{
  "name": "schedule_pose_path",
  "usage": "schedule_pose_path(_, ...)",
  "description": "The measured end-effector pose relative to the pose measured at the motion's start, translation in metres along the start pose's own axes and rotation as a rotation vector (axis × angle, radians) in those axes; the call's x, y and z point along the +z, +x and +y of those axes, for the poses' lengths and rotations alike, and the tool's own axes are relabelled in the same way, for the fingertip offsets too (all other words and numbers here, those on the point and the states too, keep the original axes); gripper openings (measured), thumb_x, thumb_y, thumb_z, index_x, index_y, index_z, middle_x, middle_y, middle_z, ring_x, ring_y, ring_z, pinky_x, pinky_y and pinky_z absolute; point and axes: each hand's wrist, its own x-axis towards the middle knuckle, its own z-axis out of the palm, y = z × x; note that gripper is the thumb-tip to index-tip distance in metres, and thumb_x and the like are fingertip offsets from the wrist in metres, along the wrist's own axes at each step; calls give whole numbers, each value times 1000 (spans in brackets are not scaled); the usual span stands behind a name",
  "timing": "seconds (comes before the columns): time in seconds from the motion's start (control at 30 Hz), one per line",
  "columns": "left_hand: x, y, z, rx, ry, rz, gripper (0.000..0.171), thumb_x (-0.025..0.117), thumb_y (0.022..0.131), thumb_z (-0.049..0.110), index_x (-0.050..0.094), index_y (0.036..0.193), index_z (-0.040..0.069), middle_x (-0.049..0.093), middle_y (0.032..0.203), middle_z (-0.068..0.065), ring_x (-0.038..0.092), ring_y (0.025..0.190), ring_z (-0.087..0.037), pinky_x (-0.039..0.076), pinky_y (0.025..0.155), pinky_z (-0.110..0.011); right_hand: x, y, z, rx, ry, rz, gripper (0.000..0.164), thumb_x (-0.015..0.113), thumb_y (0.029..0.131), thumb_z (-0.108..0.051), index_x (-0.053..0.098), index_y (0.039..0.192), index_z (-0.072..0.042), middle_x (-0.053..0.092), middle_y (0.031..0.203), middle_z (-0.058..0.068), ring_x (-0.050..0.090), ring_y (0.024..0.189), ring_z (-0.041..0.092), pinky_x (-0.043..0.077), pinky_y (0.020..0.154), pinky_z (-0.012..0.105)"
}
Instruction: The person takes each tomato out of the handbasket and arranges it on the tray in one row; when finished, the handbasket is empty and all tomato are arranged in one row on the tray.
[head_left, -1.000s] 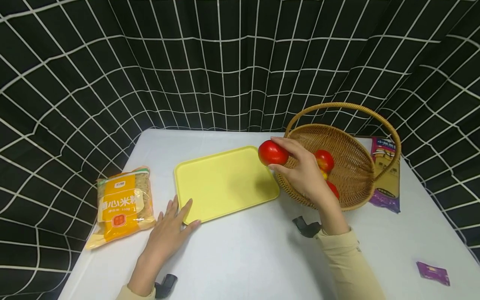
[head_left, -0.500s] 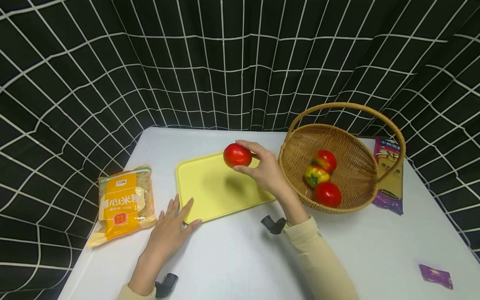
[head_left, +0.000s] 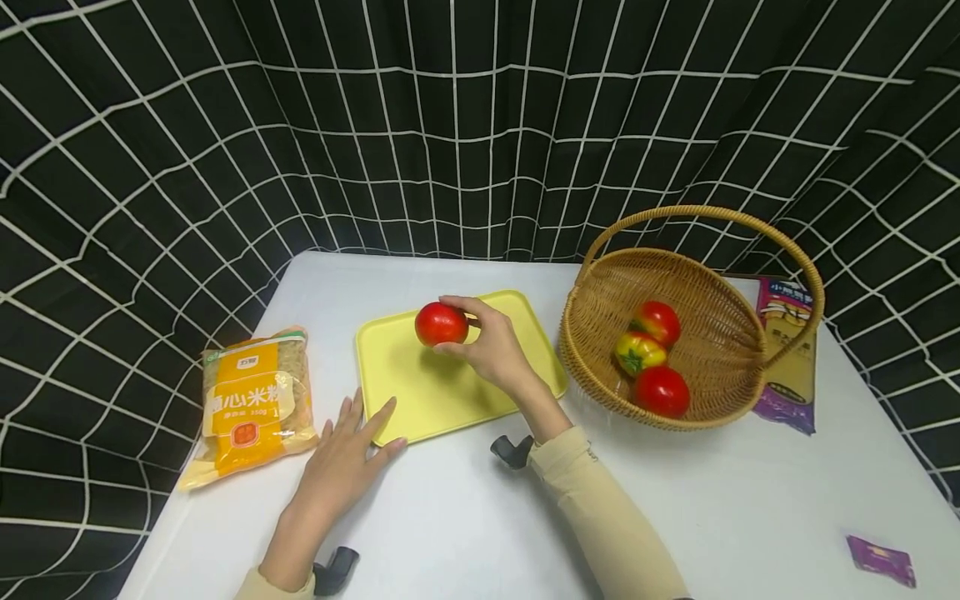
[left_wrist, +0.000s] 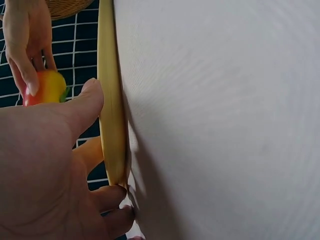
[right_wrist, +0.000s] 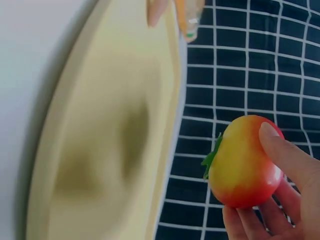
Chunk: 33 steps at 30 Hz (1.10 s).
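My right hand (head_left: pixel 491 346) holds a red tomato (head_left: pixel 439 325) between thumb and fingers, above the yellow tray (head_left: pixel 405 408). Seen from the right wrist, the tomato (right_wrist: pixel 245 160) is yellow toward its green leafy end, which faces the tray (right_wrist: pixel 100 125), and a shadow falls on the tray's floor. My left hand (head_left: pixel 341 462) lies at the tray's near left corner, fingers spread, with thumb and index finger over the rim. In the left wrist view its thumb (left_wrist: pixel 87 105) is against the tray's edge (left_wrist: pixel 111 100).
A wicker basket (head_left: pixel 720 358) with a tall handle stands right of the tray, holding several tomatoes (head_left: pixel 662 392). Behind it lies a purple and tan packet (head_left: pixel 783 400). An orange bag (head_left: pixel 251 408) lies left; a small purple packet (head_left: pixel 881 561) is at front right.
My right hand has carried the tomato left from beside the basket to over the tray, and a little lower in the last half second. My left hand has stayed at the corner.
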Motion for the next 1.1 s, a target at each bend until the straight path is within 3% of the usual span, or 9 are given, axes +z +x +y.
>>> schedule_pose_path(0.6, 0, -6, 4, -10, 28, -3, 65, 58, 107, 48, 41, 165, 22, 8, 175, -28, 7, 163, -49, 10, 130, -69, 59, 2, 8, 44, -4, -167, 67, 90, 84, -5, 65, 145, -13, 65, 149, 9, 64, 131, 34, 55, 113, 45)
schedule_pose_path(1.1, 2, -2, 3, -34, 31, -22, 66, 57, 107, 49, 41, 165, 22, 7, 176, -26, 6, 163, -50, 8, 131, -69, 83, 0, 2, 21, -69, -243, 68, 88, 87, -6, 62, 149, -15, 62, 152, 7, 61, 138, 29, 52, 118, 39)
